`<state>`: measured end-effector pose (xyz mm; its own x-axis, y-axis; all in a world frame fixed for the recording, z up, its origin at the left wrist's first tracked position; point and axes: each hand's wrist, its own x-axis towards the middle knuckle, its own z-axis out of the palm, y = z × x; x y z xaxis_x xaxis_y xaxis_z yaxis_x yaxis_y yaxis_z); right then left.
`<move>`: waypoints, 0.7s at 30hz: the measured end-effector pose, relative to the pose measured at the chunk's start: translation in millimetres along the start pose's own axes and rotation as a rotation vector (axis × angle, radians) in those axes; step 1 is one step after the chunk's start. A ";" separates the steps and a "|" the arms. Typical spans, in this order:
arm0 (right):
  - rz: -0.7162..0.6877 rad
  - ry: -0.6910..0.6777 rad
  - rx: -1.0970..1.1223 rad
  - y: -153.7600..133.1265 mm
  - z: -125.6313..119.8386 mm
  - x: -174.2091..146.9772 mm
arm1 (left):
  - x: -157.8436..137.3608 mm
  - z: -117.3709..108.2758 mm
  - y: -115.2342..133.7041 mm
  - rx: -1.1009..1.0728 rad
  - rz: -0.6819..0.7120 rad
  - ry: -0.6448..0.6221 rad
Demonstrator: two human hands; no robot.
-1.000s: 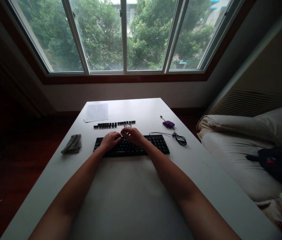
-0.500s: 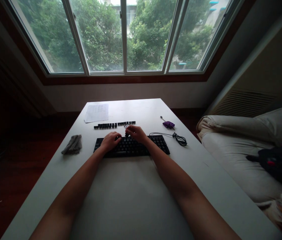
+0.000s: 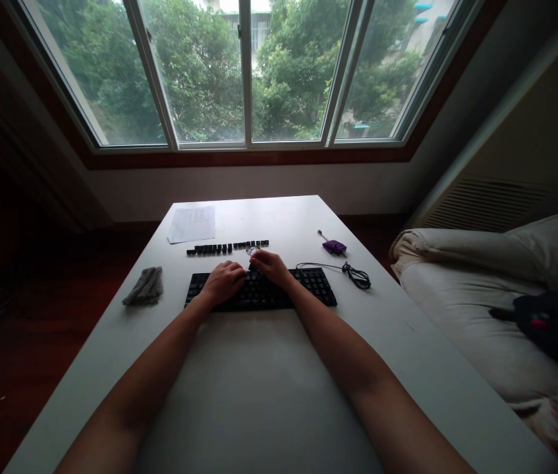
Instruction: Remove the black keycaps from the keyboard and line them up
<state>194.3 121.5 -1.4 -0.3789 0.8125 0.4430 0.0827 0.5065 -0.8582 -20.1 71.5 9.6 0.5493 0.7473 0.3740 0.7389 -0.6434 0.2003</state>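
Note:
A black keyboard (image 3: 269, 299) lies across the white table (image 3: 269, 368) in front of me. My left hand (image 3: 224, 282) rests over its left half, fingers bent a little down onto the keys and holding nothing visible. Close beside those fingertips, my right hand (image 3: 269, 265) is pinched above the upper middle of the keyboard. Between its fingertips is a small dark piece (image 3: 251, 267), too small to identify. Just behind the right fingertips shows a thin, pale wire loop (image 3: 253, 250). Beyond the keyboard stands a row of loose black keycaps (image 3: 219, 249).
Printed paper (image 3: 192, 224) lies at the far left of the table, and a grey cloth (image 3: 144, 286) nearer on the left. To the right are a purple item (image 3: 334, 247) with a thin stick and a coiled cable (image 3: 356, 275). A sofa (image 3: 449, 309) stands beside the table.
My left hand has moved right, its fingertips now closer to the right hand. The right hand has dropped slightly toward the keys, and more of the wire loop shows.

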 end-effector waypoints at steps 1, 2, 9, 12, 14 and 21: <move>-0.001 0.003 0.000 -0.4 0.3 -0.7 | 0.2 0.2 1.8 0.000 -0.010 -0.001; -0.003 0.005 -0.003 -1.1 0.5 -1.4 | 0.5 0.3 3.7 -0.005 -0.022 -0.003; 0.002 0.013 -0.114 -5.0 1.1 -5.5 | 2.7 2.8 12.7 -0.090 -0.128 0.002; 0.008 0.033 -0.122 -4.3 1.7 -6.2 | 2.6 4.3 12.7 -0.115 -0.149 0.009; 0.027 0.040 -0.105 -3.7 1.9 -6.2 | 2.3 5.0 11.8 -0.123 -0.155 0.005; 0.037 0.026 -0.042 -4.8 0.4 -6.3 | 1.7 6.4 9.1 -0.129 -0.182 0.002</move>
<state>195.9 113.8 -0.2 -0.3509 0.8378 0.4182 0.1353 0.4873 -0.8627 -9.9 68.0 6.2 0.4100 0.8529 0.3231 0.7698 -0.5136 0.3790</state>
